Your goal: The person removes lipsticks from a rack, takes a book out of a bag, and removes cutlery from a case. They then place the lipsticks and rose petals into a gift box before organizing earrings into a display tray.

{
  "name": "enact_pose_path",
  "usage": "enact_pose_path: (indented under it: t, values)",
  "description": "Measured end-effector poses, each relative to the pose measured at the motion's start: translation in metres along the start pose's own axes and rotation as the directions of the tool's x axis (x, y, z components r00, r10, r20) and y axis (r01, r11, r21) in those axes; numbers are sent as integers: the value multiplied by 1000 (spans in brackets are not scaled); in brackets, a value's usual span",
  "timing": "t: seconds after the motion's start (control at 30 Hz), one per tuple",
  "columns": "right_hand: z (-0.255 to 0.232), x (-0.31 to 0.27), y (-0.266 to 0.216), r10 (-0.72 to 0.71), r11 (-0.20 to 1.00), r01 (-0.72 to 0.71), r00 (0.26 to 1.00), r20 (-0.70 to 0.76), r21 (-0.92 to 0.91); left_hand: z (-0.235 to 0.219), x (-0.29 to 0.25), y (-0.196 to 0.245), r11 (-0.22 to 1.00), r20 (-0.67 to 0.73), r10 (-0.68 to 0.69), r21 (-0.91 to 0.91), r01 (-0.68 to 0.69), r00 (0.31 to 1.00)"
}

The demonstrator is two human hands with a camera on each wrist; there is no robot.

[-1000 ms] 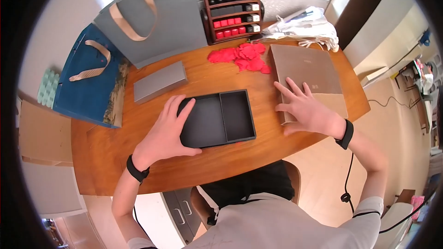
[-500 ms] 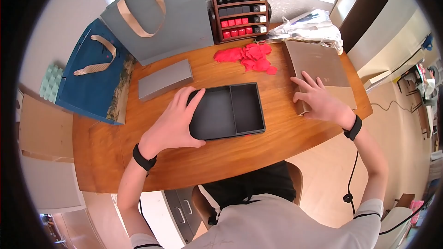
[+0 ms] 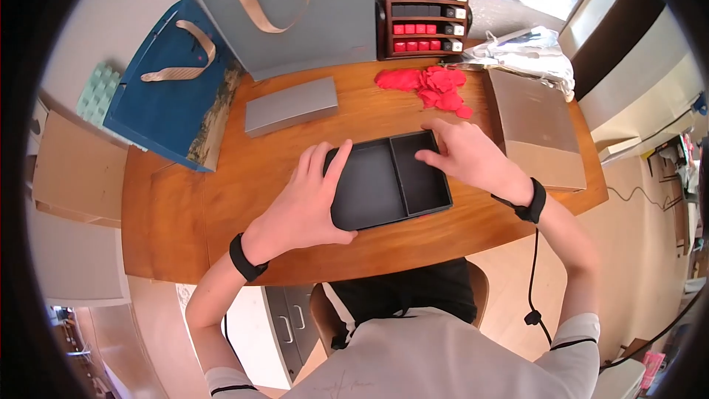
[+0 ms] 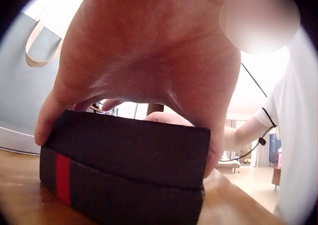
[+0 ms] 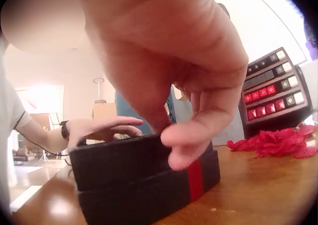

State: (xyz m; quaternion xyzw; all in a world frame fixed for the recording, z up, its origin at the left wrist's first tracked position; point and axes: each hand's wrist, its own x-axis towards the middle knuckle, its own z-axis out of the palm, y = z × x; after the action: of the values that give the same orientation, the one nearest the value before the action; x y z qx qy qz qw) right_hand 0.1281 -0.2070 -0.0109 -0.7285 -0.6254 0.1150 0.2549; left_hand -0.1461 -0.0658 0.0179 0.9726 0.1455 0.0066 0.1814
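A black box (image 3: 367, 183) with two compartments lies open-topped on the table. My left hand (image 3: 299, 196) spans its left end, thumb along the near side and fingers on the far side. My right hand (image 3: 476, 157) pinches the right end wall near the far corner, the thumb inside the smaller compartment and curled fingers outside. The left wrist view shows the box's end as two layers, with a red stripe (image 4: 63, 178) down the lower one. Both compartments show bare black floors.
Right of the box lies a brown box (image 3: 533, 118). Beyond it are red petals (image 3: 439, 89), a silver-grey box (image 3: 292, 107), a small rack (image 3: 421, 22) and clear plastic wrapping (image 3: 528, 55). Blue (image 3: 166, 81) and grey (image 3: 332, 22) gift bags stand at the back left.
My right hand has left the brown box and come left to the black box's right end. My left hand has stayed on the black box's left end. The head view has shifted.
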Motion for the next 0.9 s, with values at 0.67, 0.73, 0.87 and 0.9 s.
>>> enact_pose_path:
  t: [0.67, 0.73, 0.87, 0.9]
  values:
    - [-57, 5, -3, 143, 990, -143, 990, -13, -15, -6, -40, -40, 993, 79, -58, -96, 66, 995]
    - [-65, -5, -3, 163, 987, -163, 987, -15, -14, -5, -39, -41, 992, 104, -61, -102, 71, 993]
    - [-76, -26, -13, 187, 980, -189, 982, 34, 64, 2, -28, -40, 994, 68, -84, -69, 89, 994]
    - [-75, -30, -15, 192, 976, -196, 980, 56, 94, 3, -24, -41, 994, 50, -82, -67, 85, 995]
